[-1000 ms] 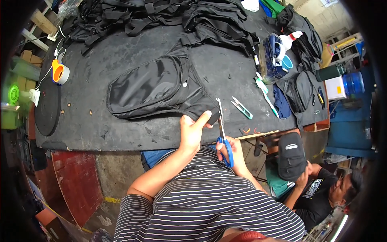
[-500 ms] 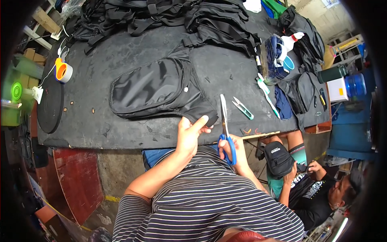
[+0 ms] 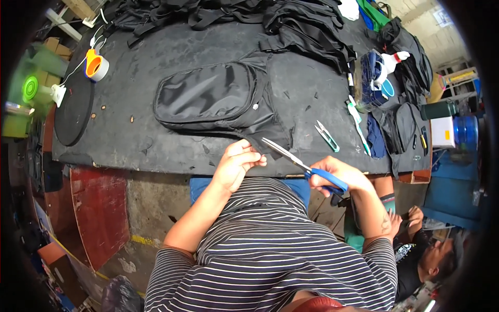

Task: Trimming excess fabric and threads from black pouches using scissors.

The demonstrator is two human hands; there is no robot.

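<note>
A black backpack [image 3: 205, 96] lies flat on the dark table, its lower right corner toward me. My left hand [image 3: 236, 165] is just below that corner, thumb and fingers pinched together; what they hold, if anything, is too small to make out. In my right hand [image 3: 338, 174] are scissors with blue handles [image 3: 328, 179]. Their blades look closed or nearly so and point up and left, tips beside the backpack's corner and close to my left fingers. Green-handled thread snips [image 3: 327, 138] lie on the table right of the scissors.
Black bags and straps [image 3: 306, 26] are heaped along the far edge. At the right are a toothbrush [image 3: 358, 125], a clear container [image 3: 370, 78] and another black bag [image 3: 405, 125]. A tape roll [image 3: 96, 67] is at the left. Another person [image 3: 431, 260] sits at lower right.
My left hand has let go of the backpack's corner and drawn slightly down and left. My right hand has moved right, swinging the scissors from upright to pointing left. The view has shifted.
</note>
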